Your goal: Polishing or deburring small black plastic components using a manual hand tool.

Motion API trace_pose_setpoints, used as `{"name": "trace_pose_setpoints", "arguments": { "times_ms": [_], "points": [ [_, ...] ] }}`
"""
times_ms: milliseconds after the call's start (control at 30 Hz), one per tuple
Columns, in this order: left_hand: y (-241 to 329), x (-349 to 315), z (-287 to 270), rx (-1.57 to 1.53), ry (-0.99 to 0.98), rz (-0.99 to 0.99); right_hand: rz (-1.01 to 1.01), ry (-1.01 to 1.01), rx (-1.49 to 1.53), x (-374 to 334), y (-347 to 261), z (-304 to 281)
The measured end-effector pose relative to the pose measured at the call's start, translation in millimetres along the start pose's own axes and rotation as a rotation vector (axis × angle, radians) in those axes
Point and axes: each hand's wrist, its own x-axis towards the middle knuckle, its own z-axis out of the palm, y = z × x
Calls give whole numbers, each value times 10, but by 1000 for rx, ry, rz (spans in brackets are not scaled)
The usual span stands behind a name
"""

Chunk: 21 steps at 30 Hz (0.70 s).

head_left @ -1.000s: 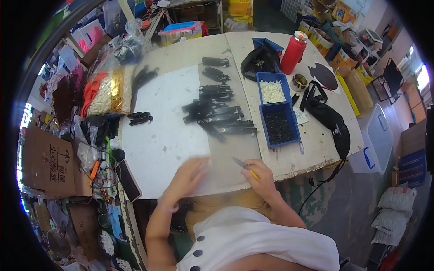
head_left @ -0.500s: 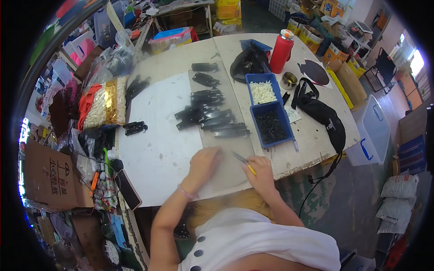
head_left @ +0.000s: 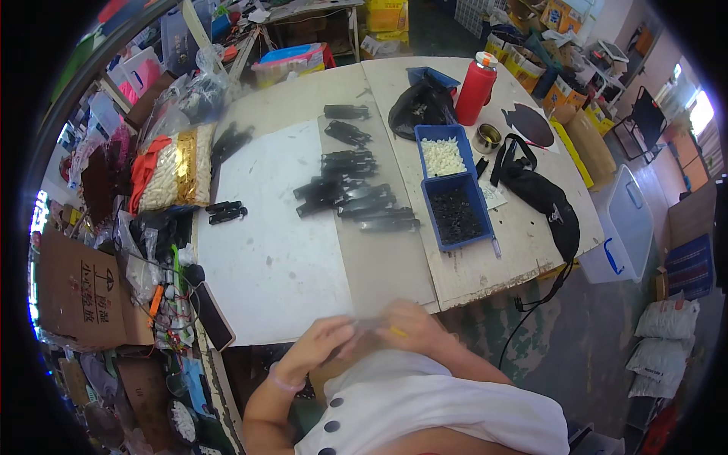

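At the table's near edge, close to my body, both hands are drawn together. My right hand (head_left: 418, 327) is closed round a small tool with a yellow handle (head_left: 398, 331); motion blur hides its exact kind. A blurred grey strip (head_left: 369, 324) spans the gap between my hands, and I cannot tell if it is the tool's blade or a separate piece. The fingers of my left hand (head_left: 324, 343) are curled at the strip's left end; what they pinch is too blurred to name. Beyond them, several dark flat plastic pieces (head_left: 353, 193) lie in loose piles.
Two blue trays, one with white bits (head_left: 442, 155), one with black bits (head_left: 456, 214), stand right of the piles. Behind are a red flask (head_left: 476, 89) and a black bag (head_left: 535, 186). A phone (head_left: 212, 317) rests at the left edge. Smaller black pieces (head_left: 227, 212) lie on the white sheet (head_left: 265, 258).
Both hands have moved toward my body and closer together. The yellow-handled tool in my right hand has come back from over the table to its near edge.
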Motion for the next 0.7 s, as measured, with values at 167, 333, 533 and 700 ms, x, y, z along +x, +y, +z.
{"name": "trace_pose_setpoints", "arguments": {
  "times_ms": [167, 333, 533, 700],
  "points": [
    [-374, -515, -396, 5, -56, -149, -67, -72, 119, 29, -52, 212],
    [-809, -800, -729, 1399, -42, -668, 148, 54, -43, 96, 48, -43],
    [-74, 289, -195, 690, 85, 273, 273, 241, 60, 72, 100, -225],
    [310, 1647, 101, 1594, 459, 801, 330, 311, 134, 46, -115, -200]
  ]
}}
